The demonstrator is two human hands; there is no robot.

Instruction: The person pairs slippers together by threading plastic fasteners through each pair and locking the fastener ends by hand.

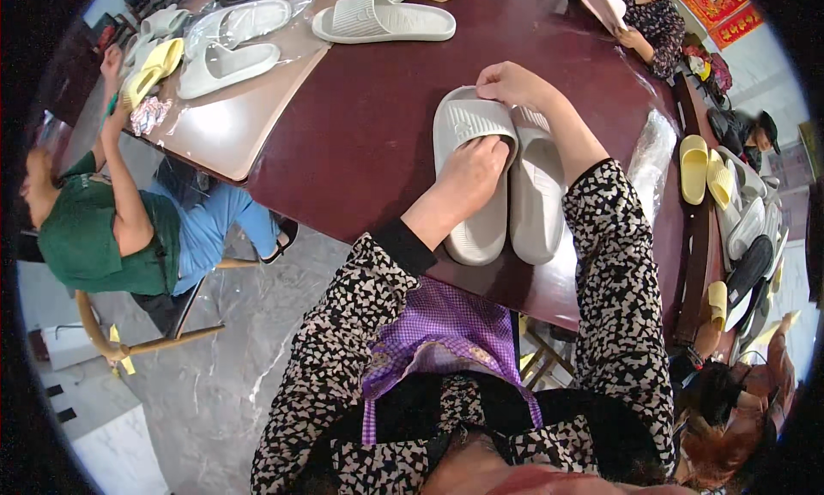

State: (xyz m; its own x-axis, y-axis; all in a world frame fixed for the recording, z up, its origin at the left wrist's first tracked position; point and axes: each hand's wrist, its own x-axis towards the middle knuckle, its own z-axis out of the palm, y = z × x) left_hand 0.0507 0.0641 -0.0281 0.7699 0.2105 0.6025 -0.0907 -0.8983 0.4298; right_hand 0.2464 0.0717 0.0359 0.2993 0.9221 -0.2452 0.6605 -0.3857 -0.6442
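- Grip: L hand (pixel 472 176) is curled mostly closed at the strap edge of the L slide (pixel 474 231), tips tucked out of sight, so can't tell how tight. R hand (pixel 520 87) has thumb + fingers pinched nearly together at that slide's toe rim.
- Slide's location: flat on the dark red table (pixel 369 143), near edge, right in front of the wearer. R slide (pixel 537 205) is just beside it, partly under the R forearm.
- Why like that (imo): toes point away so the open heel ends face the wearer; R hand prob. steadies the toe while L hand gets at the strap.
- Clear plastic (pixel 652 156) lies off to the right, prob. kept within reach.
- Far side: white slide (pixel 386 23) on the table, co-worker's hand (pixel 633 42) on a pinkish shoe (pixel 602 4).
- Left: co-worker in green w/ a yellow slide (pixel 154 73).
- Writing: raised mark on the L slide's strap, too small to read. Red poster (pixel 719 10) top right has gold characters. No other legible labels afaict.
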